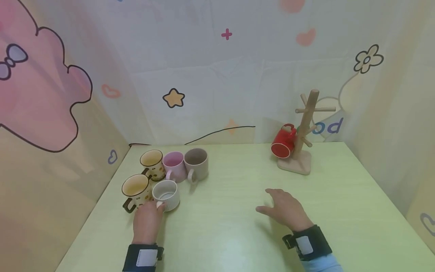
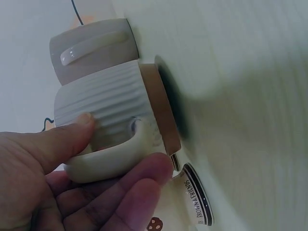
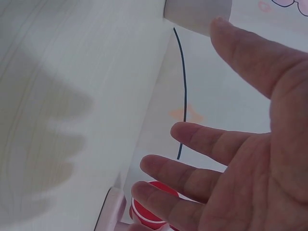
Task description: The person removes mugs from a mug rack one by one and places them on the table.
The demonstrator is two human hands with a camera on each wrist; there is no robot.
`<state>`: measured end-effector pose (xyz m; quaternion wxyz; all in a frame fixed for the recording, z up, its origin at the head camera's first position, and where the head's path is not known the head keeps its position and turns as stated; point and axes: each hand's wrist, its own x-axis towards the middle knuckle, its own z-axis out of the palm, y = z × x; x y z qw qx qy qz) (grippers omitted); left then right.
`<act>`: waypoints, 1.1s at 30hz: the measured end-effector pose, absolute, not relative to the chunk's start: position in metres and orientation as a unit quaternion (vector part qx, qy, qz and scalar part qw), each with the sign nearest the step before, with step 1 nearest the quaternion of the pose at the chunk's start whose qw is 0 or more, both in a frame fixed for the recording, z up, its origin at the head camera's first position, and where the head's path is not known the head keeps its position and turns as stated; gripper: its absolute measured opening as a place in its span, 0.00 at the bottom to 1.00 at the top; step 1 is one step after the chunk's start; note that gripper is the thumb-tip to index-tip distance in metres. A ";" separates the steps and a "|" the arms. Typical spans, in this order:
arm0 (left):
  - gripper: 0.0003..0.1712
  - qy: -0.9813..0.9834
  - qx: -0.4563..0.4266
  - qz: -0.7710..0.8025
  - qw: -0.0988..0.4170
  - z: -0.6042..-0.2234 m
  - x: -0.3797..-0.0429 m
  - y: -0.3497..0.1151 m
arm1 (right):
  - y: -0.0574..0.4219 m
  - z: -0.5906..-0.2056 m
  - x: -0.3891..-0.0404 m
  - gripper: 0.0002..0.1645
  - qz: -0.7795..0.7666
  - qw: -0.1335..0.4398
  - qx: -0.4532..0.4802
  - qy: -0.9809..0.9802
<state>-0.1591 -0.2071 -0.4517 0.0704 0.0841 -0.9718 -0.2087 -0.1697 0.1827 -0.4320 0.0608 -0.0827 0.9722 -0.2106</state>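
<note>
My left hand (image 1: 148,221) grips the handle of a white ribbed mug (image 1: 166,196), thumb against its side. In the left wrist view, the mug's unglazed brown base (image 2: 161,108) shows, with a dark shadow along it. A spotted cream mug (image 1: 136,189) with a dark handle stands just left of the white one. Behind are another spotted mug (image 1: 152,165), a pink mug (image 1: 175,166) and a grey-beige mug (image 1: 197,164). Over the right part of the table my right hand (image 1: 285,209) hovers with spread fingers, holding nothing.
At the back right stands a wooden mug tree (image 1: 307,121) on a square base (image 1: 300,164). A red mug (image 1: 283,141) hangs tilted from one of its lower pegs. A printed curtain (image 1: 210,94) closes off the back and sides of the pale table (image 1: 224,226).
</note>
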 end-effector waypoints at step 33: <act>0.23 -0.975 0.101 -0.176 0.089 -0.426 -0.147 -0.203 | 0.184 -0.437 -0.168 0.45 -0.221 0.057 -0.083 0.970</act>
